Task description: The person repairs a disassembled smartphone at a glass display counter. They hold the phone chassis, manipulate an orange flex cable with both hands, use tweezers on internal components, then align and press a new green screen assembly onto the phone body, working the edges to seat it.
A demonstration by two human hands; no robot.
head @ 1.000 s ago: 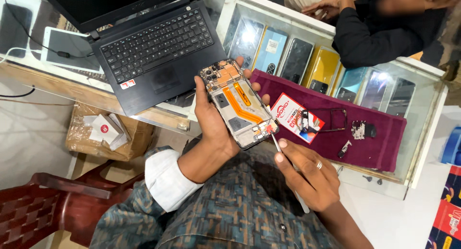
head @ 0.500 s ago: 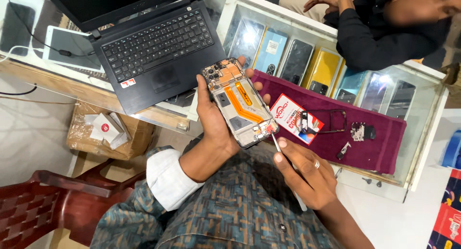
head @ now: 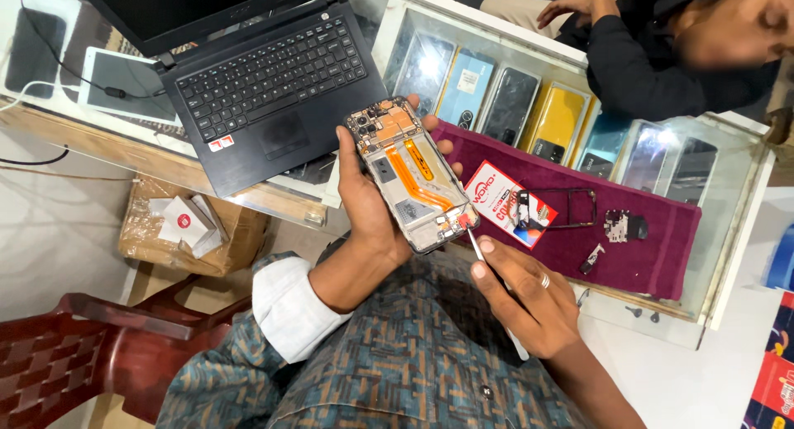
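I am gripping a thin metal tool in my right hand, fingers pinched shut around it, its tip touching the lower corner of the opened phone. My left hand is wrapping the phone from behind, fingers curled over both edges, holding it up above my lap, just in front of the maroon mat. Orange flex cables are running close to where I am probing; as I judge it, a slip of the tip could be nicking them. Small parts and a red packet are lying on the mat, beside the laptop and glass counter.
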